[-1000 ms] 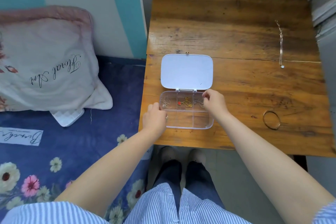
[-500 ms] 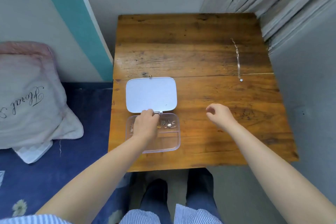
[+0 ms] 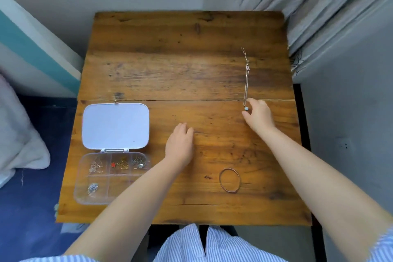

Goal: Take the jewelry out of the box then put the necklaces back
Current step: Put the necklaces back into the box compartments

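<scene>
A clear compartment box point(image 3: 85, 197) lies at the table's front left, its white lid point(image 3: 116, 125) flat open behind it. Small silver and gold pieces fill its back compartments, and one silver piece point(image 3: 93, 188) lies in the front left one. A thin necklace point(image 3: 246, 78) stretches along the table's right side, ending in a pale pendant point(image 3: 246, 108). My right hand point(image 3: 259, 117) is at that pendant, thumb and forefinger apart on either side of it. My left hand point(image 3: 179, 144) rests palm down on the wood right of the lid, holding nothing. A thin bangle point(image 3: 230, 179) lies near the front.
The wooden table point(image 3: 191, 66) is boxed in by a grey wall behind and grey curtains point(image 3: 319, 17) at its right edge. A pillow point(image 3: 19, 134) and blue bedding point(image 3: 32, 208) lie to the left, below table height.
My left hand has left the box and moved right onto the bare wood. My right hand has reached farther right and away, up to the necklace's pendant. The view has swung right.
</scene>
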